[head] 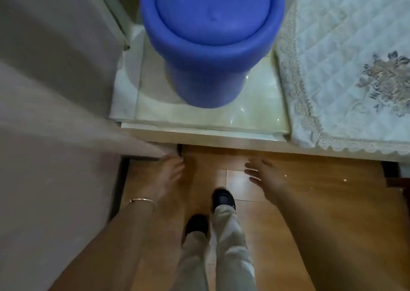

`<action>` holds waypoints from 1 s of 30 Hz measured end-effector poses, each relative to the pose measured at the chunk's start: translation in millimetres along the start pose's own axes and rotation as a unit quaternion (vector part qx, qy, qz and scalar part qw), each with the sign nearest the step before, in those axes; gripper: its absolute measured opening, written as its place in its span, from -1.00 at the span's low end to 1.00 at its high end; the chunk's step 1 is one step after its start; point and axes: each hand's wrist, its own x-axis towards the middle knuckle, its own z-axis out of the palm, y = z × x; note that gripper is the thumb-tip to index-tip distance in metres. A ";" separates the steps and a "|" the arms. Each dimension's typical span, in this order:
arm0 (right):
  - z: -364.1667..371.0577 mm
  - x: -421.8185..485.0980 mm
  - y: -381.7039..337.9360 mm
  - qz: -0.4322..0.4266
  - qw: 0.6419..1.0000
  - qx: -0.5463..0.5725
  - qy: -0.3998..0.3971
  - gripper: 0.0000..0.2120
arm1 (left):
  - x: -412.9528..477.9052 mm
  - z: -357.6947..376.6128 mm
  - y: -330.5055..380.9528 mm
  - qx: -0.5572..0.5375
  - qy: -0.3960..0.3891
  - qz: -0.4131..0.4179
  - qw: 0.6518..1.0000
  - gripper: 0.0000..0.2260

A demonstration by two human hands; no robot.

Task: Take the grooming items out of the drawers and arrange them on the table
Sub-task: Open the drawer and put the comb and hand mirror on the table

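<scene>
Shiny pale table top: big blue bucket with lid stands on it, lacy white cloth covers right part.

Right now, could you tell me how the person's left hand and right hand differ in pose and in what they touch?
The left hand reaches to the corner of the grey panel on the left, fingertips at its edge; the right hand hangs free above the wooden floor, touching nothing. The left wrist wears a thin bracelet; the right wrist is bare. Both are empty, fingers extended.
</scene>
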 end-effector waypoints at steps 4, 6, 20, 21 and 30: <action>5.0 25.7 3.6 0.000 0.990 0.140 0.018 -0.90 | 29.2 -6.4 17.5 -0.118 -0.017 0.030 0.992 -0.65; 6.6 30.1 6.9 0.009 0.982 0.188 0.004 -0.94 | 31.8 -5.9 19.6 -0.121 -0.016 0.044 0.991 -0.65; 17.7 -54.7 59.4 0.011 0.997 0.014 0.077 -0.73 | -64.4 -37.8 -27.1 0.067 0.016 0.065 0.996 -0.80; 17.3 -70.7 59.2 -0.034 0.993 -0.043 0.103 -0.75 | -81.7 -39.2 -27.5 0.105 0.022 0.118 0.987 -0.86; 6.6 -101.4 -4.1 -0.354 0.826 -0.386 0.207 -0.71 | -115.6 -25.2 34.4 0.504 0.069 0.399 0.763 -0.71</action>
